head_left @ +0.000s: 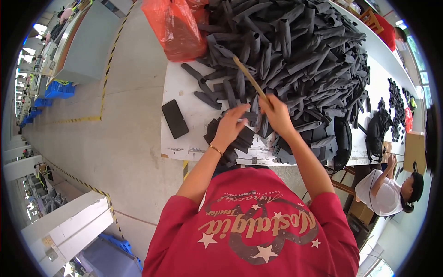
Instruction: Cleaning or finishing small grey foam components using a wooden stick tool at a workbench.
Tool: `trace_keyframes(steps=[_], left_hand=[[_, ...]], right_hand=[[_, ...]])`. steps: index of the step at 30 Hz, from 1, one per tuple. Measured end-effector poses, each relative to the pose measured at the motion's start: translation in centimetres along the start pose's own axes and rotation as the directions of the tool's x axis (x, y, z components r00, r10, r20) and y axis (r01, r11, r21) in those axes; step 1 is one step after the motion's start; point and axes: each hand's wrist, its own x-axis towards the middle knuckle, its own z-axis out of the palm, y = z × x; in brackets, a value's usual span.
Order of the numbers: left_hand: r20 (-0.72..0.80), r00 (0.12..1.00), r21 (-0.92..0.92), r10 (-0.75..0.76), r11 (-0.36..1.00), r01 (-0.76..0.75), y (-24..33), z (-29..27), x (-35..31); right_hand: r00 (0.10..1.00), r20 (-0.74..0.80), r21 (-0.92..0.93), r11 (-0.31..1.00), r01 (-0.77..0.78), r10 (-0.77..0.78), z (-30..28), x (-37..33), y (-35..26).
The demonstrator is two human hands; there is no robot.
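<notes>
My right hand (276,114) is closed around a thin wooden stick (250,76), which slants up and left over the heap. Just left of it, my left hand (230,125) has its thumb and fingers curled about a short dark grey fabric piece (250,116); part of that grip is hidden. Beneath my left wrist lies a stack of flat dark fabric pieces (242,141). Beyond both hands rises a large heap of dark grey fabric tubes (304,55), some loose ones lying at its left edge.
The white table (173,147) carries a black phone (175,119), a red plastic bag (177,32) and more flat dark pieces (286,152) on the right. A black bag (341,143) hangs at the table's edge. A person in white (385,191) sits at the right; another in red (386,33) is farther off.
</notes>
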Motion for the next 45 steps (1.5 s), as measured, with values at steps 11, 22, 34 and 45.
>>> trace_keyframes(steps=[11, 22, 34, 45], left_hand=[[0.490, 0.869, 0.071, 0.071, 0.990, -0.121, -2.3, 3.9, -0.3], [0.390, 0.915, -0.024, -0.106, 0.992, 0.125, -2.7, 1.5, 1.1], [0.386, 0.907, -0.116, -0.169, 0.966, 0.229, -1.5, -1.1, 2.3], [-0.198, 0.962, 0.034, 0.191, 0.982, -0.188, 8.0, -2.0, 4.0]], right_hand=[[0.945, -0.019, -0.061, 0.943, -0.327, 0.327, -6.1, -14.0, 7.8], [0.993, 0.087, -0.476, 0.879, -0.027, 0.078, -8.2, -16.0, 7.3], [0.976, 0.206, -0.589, 0.789, 0.177, -0.065, -8.3, -14.5, 5.8], [0.983, 0.152, 0.039, 0.993, -0.111, 0.104, -1.0, -10.6, 5.0]])
